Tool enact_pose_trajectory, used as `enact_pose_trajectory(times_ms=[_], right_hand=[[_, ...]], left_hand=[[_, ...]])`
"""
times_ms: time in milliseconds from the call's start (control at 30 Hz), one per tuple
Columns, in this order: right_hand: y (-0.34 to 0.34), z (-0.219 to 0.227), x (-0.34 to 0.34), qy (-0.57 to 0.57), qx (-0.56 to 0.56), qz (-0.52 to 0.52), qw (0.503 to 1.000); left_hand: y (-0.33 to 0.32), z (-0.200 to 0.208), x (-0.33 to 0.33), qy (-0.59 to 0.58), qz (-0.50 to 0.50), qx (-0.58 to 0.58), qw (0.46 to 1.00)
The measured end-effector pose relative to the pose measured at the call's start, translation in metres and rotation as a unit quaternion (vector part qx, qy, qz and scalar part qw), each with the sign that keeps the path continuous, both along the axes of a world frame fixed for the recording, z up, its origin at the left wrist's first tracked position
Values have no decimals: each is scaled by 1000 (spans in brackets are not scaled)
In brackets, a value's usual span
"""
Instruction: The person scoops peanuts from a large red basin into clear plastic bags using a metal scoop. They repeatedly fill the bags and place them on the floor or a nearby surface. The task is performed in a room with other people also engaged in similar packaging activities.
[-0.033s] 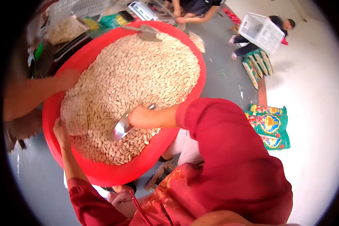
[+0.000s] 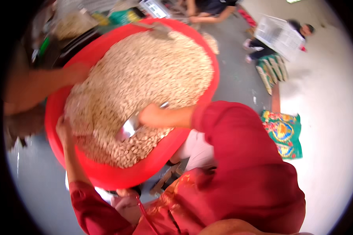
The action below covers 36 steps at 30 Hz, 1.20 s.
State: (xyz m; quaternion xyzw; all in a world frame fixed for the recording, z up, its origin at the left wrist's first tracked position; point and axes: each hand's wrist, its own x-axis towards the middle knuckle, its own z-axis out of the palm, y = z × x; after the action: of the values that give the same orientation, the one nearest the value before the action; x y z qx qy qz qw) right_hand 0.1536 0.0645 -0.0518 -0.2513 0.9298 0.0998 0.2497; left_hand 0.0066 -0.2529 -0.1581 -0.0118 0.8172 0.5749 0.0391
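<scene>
A large red tub (image 2: 145,172) holds a broad heap of pale oval nuts (image 2: 157,66) that look like pistachios in the shell. My right hand (image 2: 150,115) is wrapped round the handle of a shiny metal scoop (image 2: 128,128), whose blade dips into the heap's near part. At the tub's left side, my left hand (image 2: 62,127) grips the edge of a clear plastic bag (image 2: 77,113) lying over the nuts; its fingers are blurred. Another metal scoop (image 2: 161,31) rests at the far rim.
Another person's arm (image 2: 47,84) reaches to the tub from the left. Beyond the far rim are a scale (image 2: 155,8) and a co-worker's hands. At far right, a person carries a white crate (image 2: 276,34) near filled sacks (image 2: 272,70). Green printed bags (image 2: 284,133) lie on the floor.
The whole view has shifted slightly and blurred, with the tub's far side a little higher and further right. Both hands keep their grips.
</scene>
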Motion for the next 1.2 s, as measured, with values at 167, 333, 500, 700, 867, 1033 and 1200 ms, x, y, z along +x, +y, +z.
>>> enact_pose_trajectory(times_ms=[167,333,500,700,867,1033,1200], right_hand=[[56,34,-45,96,-40,-184,977],[32,65,-142,192,64,-115,973],[-27,1,-211,190,119,-111,968],[-14,-15,-201,138,81,-127,979],[-41,-42,-193,131,93,-97,982],[-57,-44,-124,29,53,-97,993],[-48,-16,-35,-7,-33,-29,999]], left_hand=[[10,71,16,-31,47,80,995],[-5,125,20,-20,-8,295,955],[-36,165,33,32,-51,315,947],[-36,156,45,25,-25,293,956],[-29,154,36,42,-35,264,963],[-19,139,1,22,-29,289,957],[34,147,-19,53,-1,350,935]])
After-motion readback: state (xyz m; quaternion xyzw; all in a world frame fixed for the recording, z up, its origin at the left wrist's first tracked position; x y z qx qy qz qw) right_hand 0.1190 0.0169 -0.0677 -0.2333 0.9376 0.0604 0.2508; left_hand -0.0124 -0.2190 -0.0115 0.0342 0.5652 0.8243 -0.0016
